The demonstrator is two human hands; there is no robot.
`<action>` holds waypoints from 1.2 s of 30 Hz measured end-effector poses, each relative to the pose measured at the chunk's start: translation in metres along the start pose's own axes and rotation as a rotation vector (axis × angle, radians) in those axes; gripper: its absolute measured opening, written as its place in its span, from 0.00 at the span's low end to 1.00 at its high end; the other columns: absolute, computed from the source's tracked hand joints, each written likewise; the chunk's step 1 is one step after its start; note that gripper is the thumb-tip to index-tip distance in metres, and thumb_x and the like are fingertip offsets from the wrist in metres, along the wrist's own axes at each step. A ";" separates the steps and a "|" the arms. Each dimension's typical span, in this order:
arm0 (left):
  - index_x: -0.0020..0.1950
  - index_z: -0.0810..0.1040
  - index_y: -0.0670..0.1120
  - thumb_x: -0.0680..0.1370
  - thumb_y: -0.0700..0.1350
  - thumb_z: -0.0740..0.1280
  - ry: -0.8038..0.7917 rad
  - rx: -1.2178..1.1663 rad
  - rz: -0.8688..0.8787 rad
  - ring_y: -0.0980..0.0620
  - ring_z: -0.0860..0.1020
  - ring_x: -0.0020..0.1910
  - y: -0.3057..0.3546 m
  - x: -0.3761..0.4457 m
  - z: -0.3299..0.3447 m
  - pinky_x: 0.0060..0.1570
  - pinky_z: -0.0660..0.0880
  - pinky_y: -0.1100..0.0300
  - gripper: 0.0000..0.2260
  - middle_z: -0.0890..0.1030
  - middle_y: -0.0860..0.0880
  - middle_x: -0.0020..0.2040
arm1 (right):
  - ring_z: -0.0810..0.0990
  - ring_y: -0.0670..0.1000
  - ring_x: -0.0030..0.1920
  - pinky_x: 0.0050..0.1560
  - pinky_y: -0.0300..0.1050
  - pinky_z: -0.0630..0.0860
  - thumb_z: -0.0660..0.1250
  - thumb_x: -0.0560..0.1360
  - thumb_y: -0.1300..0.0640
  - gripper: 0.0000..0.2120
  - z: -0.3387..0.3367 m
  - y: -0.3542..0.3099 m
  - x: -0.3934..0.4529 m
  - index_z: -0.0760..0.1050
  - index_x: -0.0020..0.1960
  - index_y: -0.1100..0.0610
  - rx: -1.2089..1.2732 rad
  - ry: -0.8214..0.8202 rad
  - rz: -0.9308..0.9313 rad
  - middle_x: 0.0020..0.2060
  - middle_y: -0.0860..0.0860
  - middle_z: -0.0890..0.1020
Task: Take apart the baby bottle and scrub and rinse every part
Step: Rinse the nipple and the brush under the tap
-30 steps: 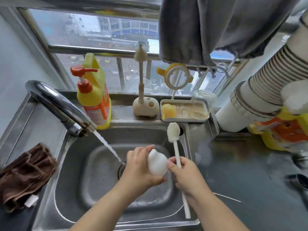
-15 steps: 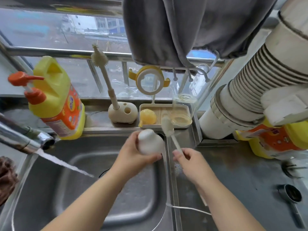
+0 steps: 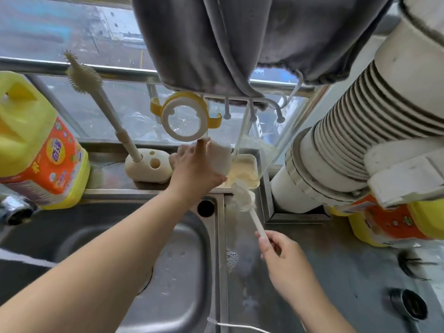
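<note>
Moved since earlier: left hand (image 3: 192,169) is carrying the white bottle part (image 3: 219,159) up from over the sink (image 3: 182,260) to the drying tray (image 3: 249,164) on the ledge; right hand (image 3: 286,265) is trailing with the sponge brush (image 3: 242,198), now over the bench (image 3: 336,272).

Left hand: fingers are curling round the white part, holding it just above the tray's near left corner.

Right hand: fingers are pinching the brush's thin handle low down, the head pointing up toward the tray.

White part: smooth, rounded, pale; it is probably light and, being wet, slippery, so wrapping the fingers around its widest section is the safest hold. Whether it is stiff or soft cannot be told.

Brush: slim stiff white stick ending in a soft, squashy sponge head.

Other parts: a yellow-handled collar ring (image 3: 185,116) is hanging on the rack above the tray.

Bristle brush (image 3: 96,92): leaning in its rounded cream holder (image 3: 149,168), with nubbly rubbery spikes.
</note>
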State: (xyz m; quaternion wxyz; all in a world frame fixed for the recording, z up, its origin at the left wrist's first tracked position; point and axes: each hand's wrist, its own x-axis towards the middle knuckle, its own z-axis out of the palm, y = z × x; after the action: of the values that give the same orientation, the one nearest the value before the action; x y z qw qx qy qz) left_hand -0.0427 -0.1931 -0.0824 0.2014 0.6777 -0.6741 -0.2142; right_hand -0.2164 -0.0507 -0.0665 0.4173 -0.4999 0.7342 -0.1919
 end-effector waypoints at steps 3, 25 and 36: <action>0.70 0.62 0.50 0.69 0.50 0.72 -0.017 0.088 0.058 0.44 0.64 0.65 -0.005 0.002 0.007 0.59 0.58 0.51 0.33 0.70 0.48 0.66 | 0.72 0.41 0.31 0.30 0.29 0.67 0.59 0.79 0.52 0.06 0.002 0.007 -0.001 0.75 0.50 0.45 0.019 -0.020 -0.002 0.32 0.45 0.76; 0.72 0.62 0.54 0.75 0.52 0.65 -0.034 0.261 0.166 0.47 0.57 0.70 -0.028 -0.004 0.007 0.67 0.45 0.48 0.27 0.63 0.50 0.70 | 0.73 0.43 0.32 0.30 0.31 0.66 0.60 0.79 0.54 0.08 0.019 0.008 0.000 0.74 0.45 0.43 0.106 0.000 -0.036 0.30 0.46 0.75; 0.68 0.64 0.58 0.73 0.66 0.61 -0.033 0.293 0.125 0.43 0.57 0.69 -0.018 0.005 0.004 0.68 0.42 0.39 0.25 0.67 0.48 0.63 | 0.69 0.41 0.28 0.28 0.32 0.65 0.61 0.79 0.54 0.08 0.026 0.010 0.000 0.75 0.44 0.44 0.091 0.004 -0.017 0.29 0.46 0.75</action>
State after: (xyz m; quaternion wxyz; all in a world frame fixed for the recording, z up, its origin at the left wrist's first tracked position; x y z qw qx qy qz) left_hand -0.0301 -0.1982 -0.0953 0.1024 0.6530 -0.7421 -0.1116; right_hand -0.2008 -0.0426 -0.0887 0.4364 -0.4865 0.7212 -0.2295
